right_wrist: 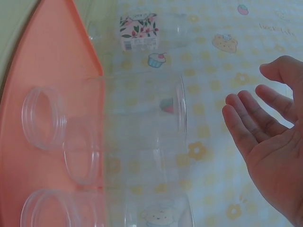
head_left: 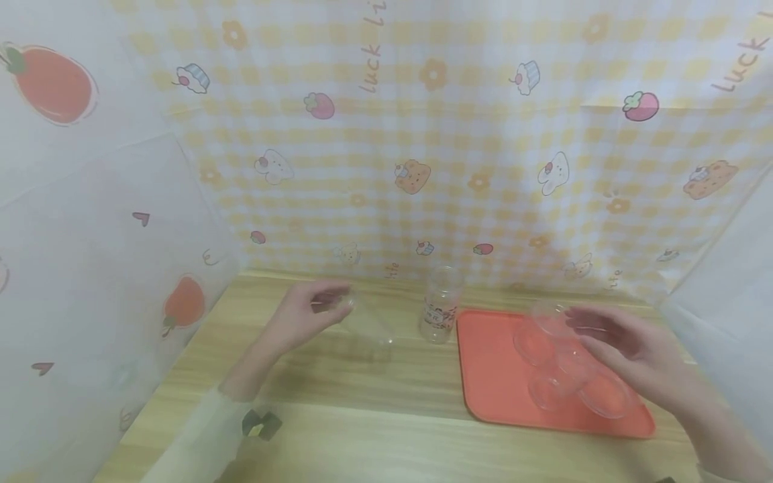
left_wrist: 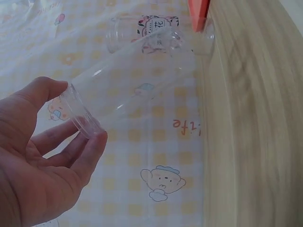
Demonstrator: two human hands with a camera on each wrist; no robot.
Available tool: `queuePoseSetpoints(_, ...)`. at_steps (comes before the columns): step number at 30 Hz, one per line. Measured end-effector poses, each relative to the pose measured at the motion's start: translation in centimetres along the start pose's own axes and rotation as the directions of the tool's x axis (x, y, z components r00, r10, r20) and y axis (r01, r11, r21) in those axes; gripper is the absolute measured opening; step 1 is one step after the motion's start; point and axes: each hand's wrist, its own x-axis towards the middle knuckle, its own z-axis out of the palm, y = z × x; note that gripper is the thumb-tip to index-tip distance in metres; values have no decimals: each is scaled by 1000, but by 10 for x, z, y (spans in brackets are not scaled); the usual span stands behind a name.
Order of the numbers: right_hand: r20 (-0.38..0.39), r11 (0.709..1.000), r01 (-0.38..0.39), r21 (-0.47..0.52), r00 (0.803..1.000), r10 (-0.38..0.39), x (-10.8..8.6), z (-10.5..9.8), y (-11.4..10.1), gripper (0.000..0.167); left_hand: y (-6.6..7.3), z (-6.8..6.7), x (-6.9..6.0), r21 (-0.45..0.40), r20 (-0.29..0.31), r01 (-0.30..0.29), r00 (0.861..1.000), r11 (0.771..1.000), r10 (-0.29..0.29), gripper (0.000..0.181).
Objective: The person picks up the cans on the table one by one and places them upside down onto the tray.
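Observation:
In the head view my left hand (head_left: 308, 310) is over the left side of the table. It pinches a clear plastic jar (left_wrist: 128, 78) by the rim of its mouth, thumb on one side and fingertips on the other. The jar is tilted, its far end pointing down toward the tabletop. My right hand (head_left: 634, 352) hovers above the right part of an orange-red tray (head_left: 489, 382), fingers loosely bent and nothing held. In the right wrist view a clear jar (right_wrist: 142, 111) stands on the tray, apart from the fingertips (right_wrist: 230, 113).
A clear jar with a floral label (head_left: 439, 312) stands left of the tray. Several clear round containers (head_left: 551, 390) are on the tray; their edges overlap and are hard to separate. A patterned cloth (head_left: 374, 147) hangs behind the wooden table (head_left: 338, 389).

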Motion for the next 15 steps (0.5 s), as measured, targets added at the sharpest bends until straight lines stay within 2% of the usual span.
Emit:
queuePoseSetpoints(3, -19, 1000, 16, 19, 1000, -16, 3, 5, 3, 56, -1, 2, -2, -34, 0, 18, 1000, 999, -18, 43)
queuePoseSetpoints(9, -60, 1000, 22, -22, 998, -23, 8, 12, 8, 57, -2, 3, -7, -91, 4, 34, 999, 995, -34, 43)
queuePoseSetpoints(15, -60, 999, -30, -29, 998, 28, 11, 19, 7, 55, -7, 5, -10, -134, -2, 35, 999, 990, -35, 43)
